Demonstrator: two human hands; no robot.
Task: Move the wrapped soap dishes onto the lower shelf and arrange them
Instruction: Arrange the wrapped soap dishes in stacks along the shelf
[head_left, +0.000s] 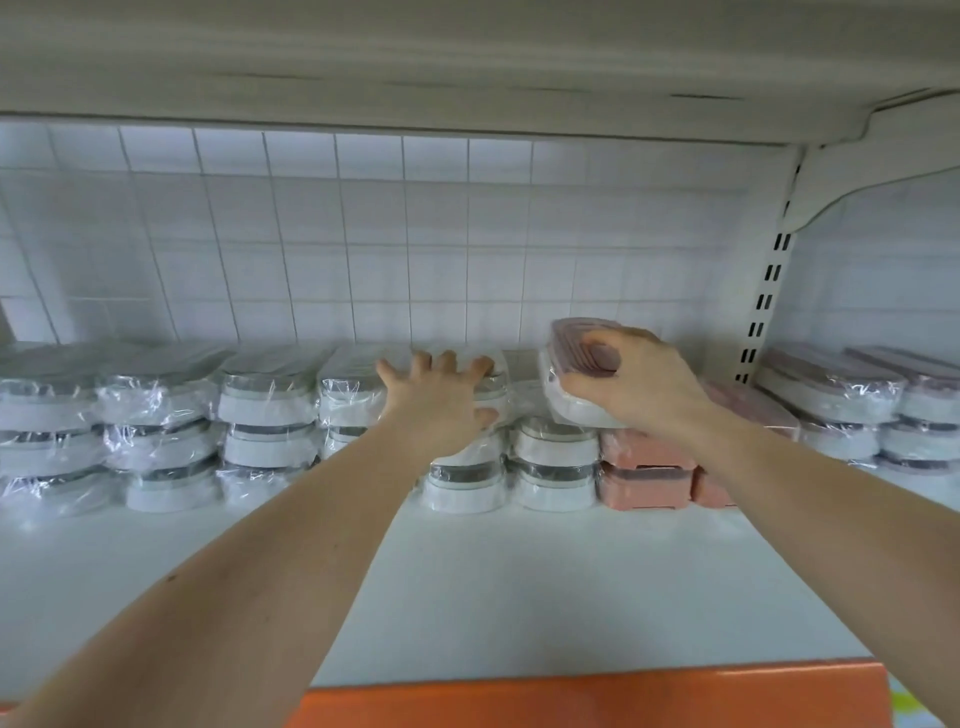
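A: Pink-lidded wrapped soap dish (574, 382), right of centre, tilted, gripped by right hand (636, 384) above the grey-lidded stacks (270, 426).
B: Left hand (439, 395)?
A: Fingers spread wide, flat on a stack top.
B: Risk?
A: Slick film; the dish could slip or topple stacks.
B: Setting?
A: White shelf (519, 582), tiled wall (363, 234), orange edge (597, 696) bottom.

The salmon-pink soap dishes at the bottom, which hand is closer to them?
Right. The right hand holds a wrapped dish just above the salmon-pink soap dishes. The left hand rests on a white stack farther left.
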